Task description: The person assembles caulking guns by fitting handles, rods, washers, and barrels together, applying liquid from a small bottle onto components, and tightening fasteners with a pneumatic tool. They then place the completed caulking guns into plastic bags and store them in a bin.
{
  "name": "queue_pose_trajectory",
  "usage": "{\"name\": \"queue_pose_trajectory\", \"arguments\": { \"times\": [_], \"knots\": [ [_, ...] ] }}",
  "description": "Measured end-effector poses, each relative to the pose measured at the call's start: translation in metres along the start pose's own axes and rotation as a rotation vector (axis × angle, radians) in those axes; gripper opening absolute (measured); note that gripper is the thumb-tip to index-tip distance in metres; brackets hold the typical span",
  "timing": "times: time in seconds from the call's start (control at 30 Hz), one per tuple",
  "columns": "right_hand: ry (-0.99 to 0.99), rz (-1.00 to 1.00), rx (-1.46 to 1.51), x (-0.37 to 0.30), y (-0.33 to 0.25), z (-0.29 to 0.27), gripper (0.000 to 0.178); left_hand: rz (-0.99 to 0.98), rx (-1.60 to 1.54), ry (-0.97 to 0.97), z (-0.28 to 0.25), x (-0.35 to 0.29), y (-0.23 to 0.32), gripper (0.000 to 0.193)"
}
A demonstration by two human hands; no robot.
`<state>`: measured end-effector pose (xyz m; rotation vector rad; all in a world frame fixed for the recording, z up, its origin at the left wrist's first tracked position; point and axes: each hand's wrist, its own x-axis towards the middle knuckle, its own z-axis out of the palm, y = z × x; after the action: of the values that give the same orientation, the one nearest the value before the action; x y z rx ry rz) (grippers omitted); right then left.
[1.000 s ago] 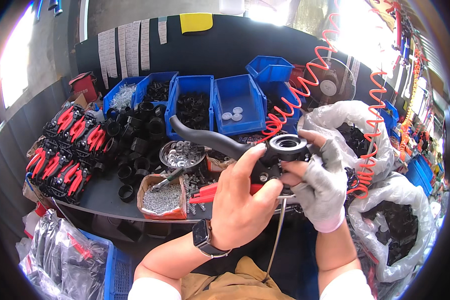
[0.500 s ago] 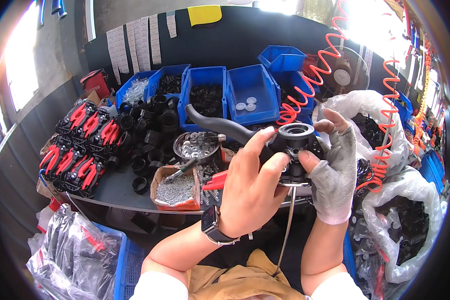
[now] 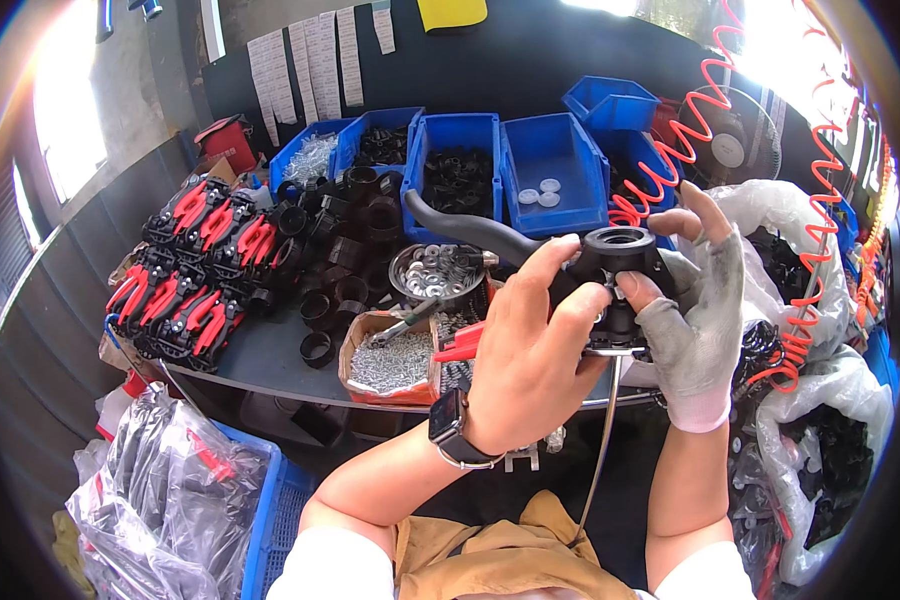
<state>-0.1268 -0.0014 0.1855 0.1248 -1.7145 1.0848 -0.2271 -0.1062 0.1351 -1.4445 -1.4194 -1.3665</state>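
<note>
A black plastic fitting with a round, open collar on top (image 3: 620, 240) is held upright above the bench's front edge. My left hand (image 3: 525, 375), bare and with a dark watch on its wrist, grips its left side. On the other side, my right hand (image 3: 700, 335) wears a grey fingerless glove; its thumb presses the fitting's front and its other fingers are raised or behind. A curved black tube (image 3: 470, 228) sticks out leftward behind my left fingers. Red levers (image 3: 458, 346) show beside my left hand. A thin rod (image 3: 602, 440) runs down below the fitting.
Blue bins (image 3: 553, 215) line the back. Black-and-red clamp-like parts (image 3: 185, 265) are stacked left, beside loose black rings (image 3: 317, 348). A bowl of washers (image 3: 435, 272) and a box of screws (image 3: 390, 368) stand nearer. Red coiled hoses (image 3: 705, 100) hang at right above plastic bags of parts (image 3: 815, 450).
The bench and both hands now appear farther right in the picture, as the view has swung left. Both hands keep nearly the same grip on the black fitting.
</note>
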Motion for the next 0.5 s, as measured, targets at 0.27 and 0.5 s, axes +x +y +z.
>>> {"name": "queue_pose_trajectory", "arguments": {
  "times": [0.27,0.5],
  "knots": [
    [-0.201,0.163,0.061,-0.037,0.030,-0.030,0.067,-0.011,0.023,-0.065,-0.006,-0.039,-0.007,0.061],
    [-0.305,0.772,0.379,-0.132,0.030,-0.015,0.033,-0.068,0.189,-0.030,-0.031,-0.066,0.028,0.057]
  ]
}}
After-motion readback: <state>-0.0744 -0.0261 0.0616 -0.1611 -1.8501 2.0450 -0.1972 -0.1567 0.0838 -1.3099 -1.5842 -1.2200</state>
